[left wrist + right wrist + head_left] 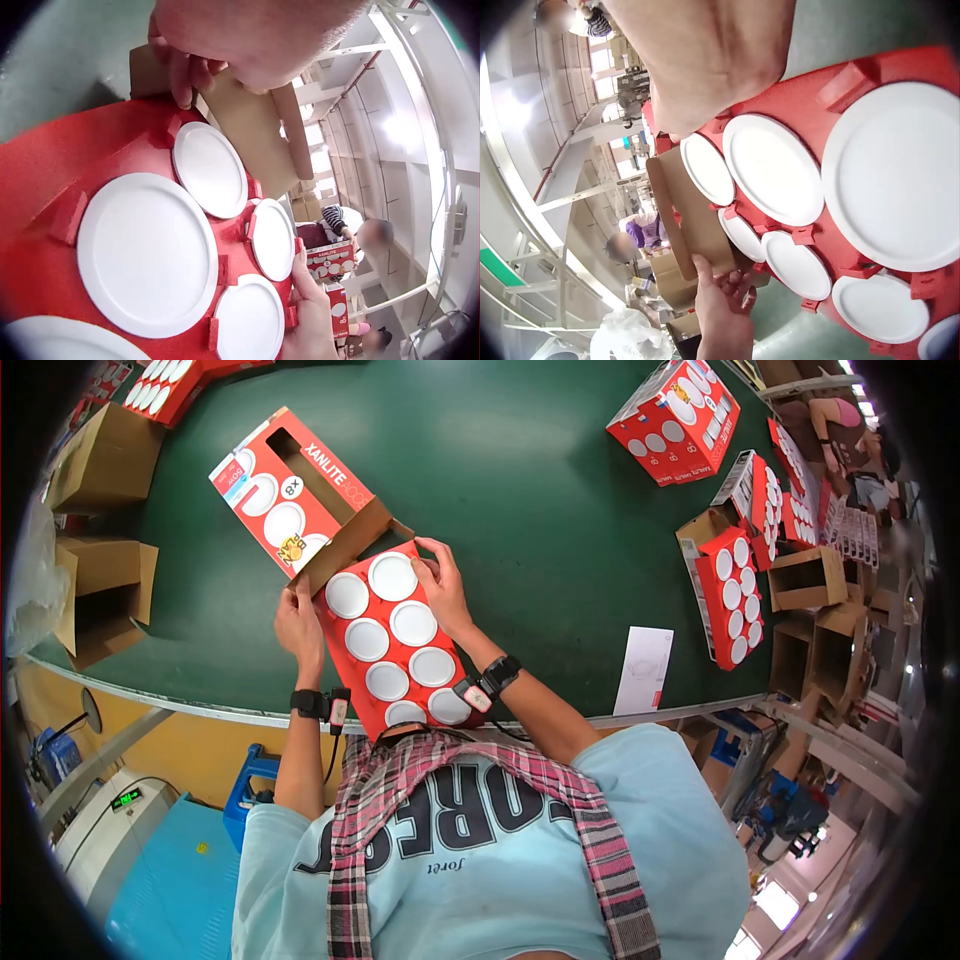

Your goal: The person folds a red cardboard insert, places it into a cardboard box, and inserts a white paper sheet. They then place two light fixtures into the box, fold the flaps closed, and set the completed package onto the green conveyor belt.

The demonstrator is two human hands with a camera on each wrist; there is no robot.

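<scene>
Green table [560, 560] spreads centre-right; left grip [298, 625] pinches box flap [343, 550], right grip [445, 588] holds red tray [384, 608] by its edge

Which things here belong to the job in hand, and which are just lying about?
In the job:
red tray, right hand at its edge
white discs in the tray
open XANLITE box, pinched by the left hand

Likely just lying about:
white printed sheet
red box, upper right of head view
brown cartons at left
</scene>
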